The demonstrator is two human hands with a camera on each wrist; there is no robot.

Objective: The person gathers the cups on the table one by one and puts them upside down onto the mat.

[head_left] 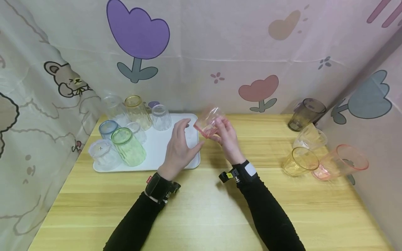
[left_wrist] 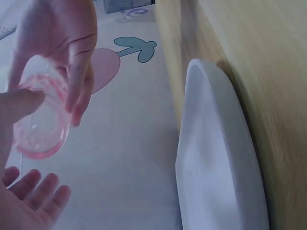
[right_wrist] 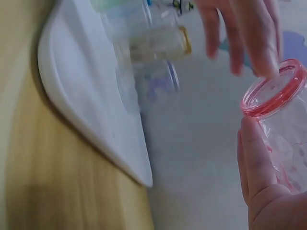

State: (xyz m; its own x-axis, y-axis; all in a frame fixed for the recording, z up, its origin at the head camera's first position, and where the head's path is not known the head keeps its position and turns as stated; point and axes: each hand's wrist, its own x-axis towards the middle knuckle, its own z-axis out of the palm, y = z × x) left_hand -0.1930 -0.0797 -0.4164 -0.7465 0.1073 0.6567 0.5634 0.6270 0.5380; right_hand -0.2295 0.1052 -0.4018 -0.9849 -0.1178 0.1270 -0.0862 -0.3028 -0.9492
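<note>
Black sleeves (head_left: 267,209) reach in over the bench (head_left: 201,216) from the near edge, each with a strapped device at the wrist. Between the two hands, a pink glass (head_left: 205,122) is held tilted in the air by the right edge of the white tray (head_left: 154,148). The right grip (head_left: 227,137) has it pinched between thumb and fingers. The left grip (head_left: 179,150) is spread wide beside it, thumb apart from the fingers, with nothing in its hold; whether a fingertip touches the glass cannot be told.

Slipping looks the chief danger: the wall is smooth and curved, so a loose pinch, or a release before the left fingers close, could drop the glass onto the bench or the tray's raised rim. A low swing leftward could knock the green glass (head_left: 129,148) or the small clear glass (head_left: 161,118) standing on the tray. Over at the right, the yellow glass (head_left: 300,162) and tall peach glass (head_left: 340,164) stand close together, so a careless reach there might tip one against the other.
</note>
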